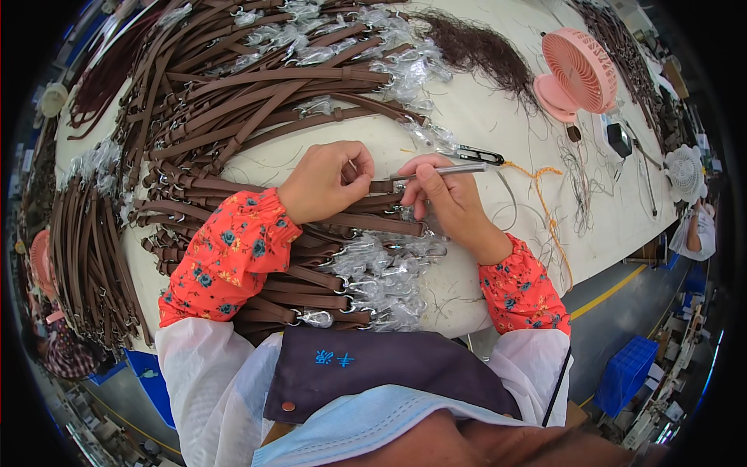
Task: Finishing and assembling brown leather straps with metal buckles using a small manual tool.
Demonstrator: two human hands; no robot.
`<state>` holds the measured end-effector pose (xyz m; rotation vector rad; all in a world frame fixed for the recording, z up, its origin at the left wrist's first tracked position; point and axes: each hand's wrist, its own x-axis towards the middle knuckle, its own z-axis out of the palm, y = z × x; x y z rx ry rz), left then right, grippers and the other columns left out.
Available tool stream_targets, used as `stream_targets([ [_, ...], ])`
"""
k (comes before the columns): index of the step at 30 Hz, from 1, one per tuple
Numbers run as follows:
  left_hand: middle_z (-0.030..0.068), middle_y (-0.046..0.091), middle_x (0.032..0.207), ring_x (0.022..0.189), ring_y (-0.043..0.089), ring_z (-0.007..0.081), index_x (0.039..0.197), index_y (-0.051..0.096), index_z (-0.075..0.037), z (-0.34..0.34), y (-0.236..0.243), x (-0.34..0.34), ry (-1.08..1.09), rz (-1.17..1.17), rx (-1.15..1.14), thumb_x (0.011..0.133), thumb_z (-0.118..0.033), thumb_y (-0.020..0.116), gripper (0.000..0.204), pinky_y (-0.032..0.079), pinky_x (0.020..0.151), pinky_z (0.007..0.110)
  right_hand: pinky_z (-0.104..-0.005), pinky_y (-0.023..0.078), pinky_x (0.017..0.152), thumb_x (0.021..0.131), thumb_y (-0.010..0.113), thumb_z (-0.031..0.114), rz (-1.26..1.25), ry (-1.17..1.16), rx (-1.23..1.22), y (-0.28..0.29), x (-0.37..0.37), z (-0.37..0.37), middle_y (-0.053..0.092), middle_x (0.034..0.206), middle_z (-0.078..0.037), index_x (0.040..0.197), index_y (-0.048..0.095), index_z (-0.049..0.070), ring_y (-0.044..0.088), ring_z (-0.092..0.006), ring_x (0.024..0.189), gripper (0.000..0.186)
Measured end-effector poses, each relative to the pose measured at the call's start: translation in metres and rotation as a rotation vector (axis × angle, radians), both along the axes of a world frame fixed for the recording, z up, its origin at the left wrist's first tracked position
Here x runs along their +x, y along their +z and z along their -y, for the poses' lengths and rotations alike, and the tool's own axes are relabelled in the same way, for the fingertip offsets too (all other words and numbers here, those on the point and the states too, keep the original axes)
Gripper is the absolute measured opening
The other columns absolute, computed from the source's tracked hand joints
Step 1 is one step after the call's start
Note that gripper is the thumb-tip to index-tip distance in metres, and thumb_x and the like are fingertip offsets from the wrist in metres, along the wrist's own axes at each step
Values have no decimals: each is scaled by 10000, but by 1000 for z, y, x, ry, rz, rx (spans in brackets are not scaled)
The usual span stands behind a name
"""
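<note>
My left hand (327,180) is closed in a pinch at mid-table, over brown straps (257,78) with metal hooks; what is between its fingertips is too small to make out. Just to its right, my right hand (443,198) grips a slim silver tool (465,169), held crosswise near a strap end. Black-handled snips (484,156) lie just beyond, beside an orange cord (537,173). Clear plastic-wrapped hardware (381,272) is bunched on the straps below my hands.
A pale worktable (630,218) carries dark tangled threads (482,54), a pink fan (576,70), a white fan (685,175) and another strap bundle (93,257) at left. Blue crates (626,373) stand on the floor. Another person (696,233) is at the right edge.
</note>
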<state>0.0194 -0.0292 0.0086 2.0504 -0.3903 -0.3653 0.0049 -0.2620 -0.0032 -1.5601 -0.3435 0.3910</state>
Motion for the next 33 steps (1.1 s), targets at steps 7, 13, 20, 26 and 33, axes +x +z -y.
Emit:
stream_targets([
  [7, 43, 629, 851, 655, 639, 166, 939, 646, -28, 8, -8, -11, -109, 374, 114, 823, -98, 723, 156, 502, 566, 283, -212, 453, 587, 1053, 421, 328, 61, -96, 101, -2, 2, -2, 625, 843, -58, 1128, 573, 18, 591, -84, 645, 353],
  [13, 56, 602, 845, 687, 650, 236, 992, 654, -39, 18, -8, -23, -203, 751, 461, 809, -124, 698, 207, 529, 599, 337, -218, 461, 615, 1056, 413, 323, 98, -114, 102, -2, 3, -1, 625, 853, -62, 1134, 566, 17, 594, -89, 651, 351],
  [20, 81, 572, 794, 667, 632, 237, 889, 611, -35, 20, -13, -18, -158, 789, 423, 783, -63, 673, 126, 522, 592, 346, -218, 463, 624, 1057, 409, 331, 100, -119, 114, -2, 3, -1, 624, 855, -66, 1133, 566, 10, 596, -96, 650, 365],
  [26, 125, 622, 808, 707, 645, 289, 852, 598, -10, 14, -11, -5, -41, 318, 99, 831, -77, 639, 82, 507, 625, 390, -218, 467, 611, 1053, 417, 343, 56, -97, 121, -4, 3, 2, 628, 811, -72, 1110, 581, 5, 590, -97, 614, 380],
  [33, 138, 642, 786, 665, 635, 245, 887, 629, 9, 5, -5, 0, -2, 84, 26, 859, -100, 646, 114, 491, 613, 353, -237, 477, 633, 1054, 400, 362, -35, 6, -17, 4, 2, 4, 634, 763, -86, 1082, 583, -9, 571, -102, 580, 415],
])
